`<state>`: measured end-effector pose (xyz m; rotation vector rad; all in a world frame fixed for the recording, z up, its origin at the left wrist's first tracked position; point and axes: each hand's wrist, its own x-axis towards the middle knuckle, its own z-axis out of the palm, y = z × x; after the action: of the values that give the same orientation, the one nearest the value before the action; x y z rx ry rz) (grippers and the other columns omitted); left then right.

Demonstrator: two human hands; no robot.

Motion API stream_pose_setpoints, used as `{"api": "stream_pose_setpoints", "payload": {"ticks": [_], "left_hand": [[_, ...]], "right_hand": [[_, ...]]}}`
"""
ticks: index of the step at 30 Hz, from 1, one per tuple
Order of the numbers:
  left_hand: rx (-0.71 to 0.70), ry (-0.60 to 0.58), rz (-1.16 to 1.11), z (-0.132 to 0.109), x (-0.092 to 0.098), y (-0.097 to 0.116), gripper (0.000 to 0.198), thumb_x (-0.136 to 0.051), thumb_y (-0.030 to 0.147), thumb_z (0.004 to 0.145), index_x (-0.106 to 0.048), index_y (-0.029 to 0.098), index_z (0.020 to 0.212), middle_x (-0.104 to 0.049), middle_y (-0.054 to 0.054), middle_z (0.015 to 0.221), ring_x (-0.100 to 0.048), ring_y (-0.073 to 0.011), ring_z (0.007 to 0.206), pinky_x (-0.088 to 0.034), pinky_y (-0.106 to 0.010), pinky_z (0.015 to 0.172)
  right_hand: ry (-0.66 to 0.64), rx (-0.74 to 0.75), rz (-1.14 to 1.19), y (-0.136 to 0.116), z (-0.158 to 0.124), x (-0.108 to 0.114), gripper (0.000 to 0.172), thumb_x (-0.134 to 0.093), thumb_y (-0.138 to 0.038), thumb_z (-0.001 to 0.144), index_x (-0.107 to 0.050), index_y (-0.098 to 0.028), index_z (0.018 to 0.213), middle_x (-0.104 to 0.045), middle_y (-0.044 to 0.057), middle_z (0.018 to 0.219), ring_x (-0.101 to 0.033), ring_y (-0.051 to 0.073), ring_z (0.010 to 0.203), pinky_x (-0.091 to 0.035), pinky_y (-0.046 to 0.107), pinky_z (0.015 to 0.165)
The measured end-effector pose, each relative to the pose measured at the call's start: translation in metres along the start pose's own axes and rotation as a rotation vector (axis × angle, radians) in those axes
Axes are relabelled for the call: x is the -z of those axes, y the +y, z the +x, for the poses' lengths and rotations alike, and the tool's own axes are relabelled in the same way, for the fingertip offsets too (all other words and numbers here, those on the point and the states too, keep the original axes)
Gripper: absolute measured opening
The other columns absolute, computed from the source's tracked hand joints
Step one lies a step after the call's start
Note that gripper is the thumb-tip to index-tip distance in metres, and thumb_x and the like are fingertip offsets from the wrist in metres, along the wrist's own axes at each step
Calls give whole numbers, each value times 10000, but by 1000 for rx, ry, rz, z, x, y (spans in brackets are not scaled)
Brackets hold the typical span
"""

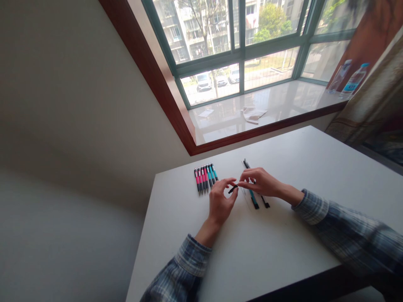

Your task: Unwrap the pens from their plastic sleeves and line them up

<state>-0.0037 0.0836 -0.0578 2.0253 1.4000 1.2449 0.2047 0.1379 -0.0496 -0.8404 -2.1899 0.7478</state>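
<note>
Between the thumb and fingers of my left hand is a small black pen part, held tilted above the table. My right hand is closed in a pinch at the upper right end of that part; whatever lies between its fingertips is too small to make out. Beneath and beside my right hand lie a teal pen barrel with a black end, a dark pen piece and thin clear strips, partly covered by the fingers. Left of my hands, several pink and teal pens lie side by side in a row.
The white table has its far edge close to the wall and a wood-framed window sill. Papers rest on the sill. Plastic bottles stand at its right end beside a curtain.
</note>
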Motion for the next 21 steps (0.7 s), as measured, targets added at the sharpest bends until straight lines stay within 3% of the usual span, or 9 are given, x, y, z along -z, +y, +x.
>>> {"api": "stream_pose_setpoints", "payload": {"ticks": [4,16,21], "left_hand": [[2,-4,-6,0,0,-1,222,-717,172,885,-719,246,1093,-756,-19,956,-673,-197,864,-531,-353,852],[10,-21,7,0,1,1,197,-722,199,903,-732,241,1095,-760,-22,953,-670,-203,874,-512,-357,859],[17,-17,-8,0,1,0,193,-721,190,895,-730,235,1083,-757,-28,962,-661,-197,866,-517,-350,851]], "right_hand": [[28,38,15,-1,0,-1,190,-680,-407,959,-754,-232,959,-717,38,830,-609,169,720,-478,286,674],[-12,27,-44,-2,0,-4,208,-645,-319,987,-639,-191,824,-644,3,758,-541,133,661,-417,256,639],[5,32,-48,-1,-1,-3,206,-652,-341,991,-668,-196,845,-671,17,790,-577,148,700,-437,267,671]]}}
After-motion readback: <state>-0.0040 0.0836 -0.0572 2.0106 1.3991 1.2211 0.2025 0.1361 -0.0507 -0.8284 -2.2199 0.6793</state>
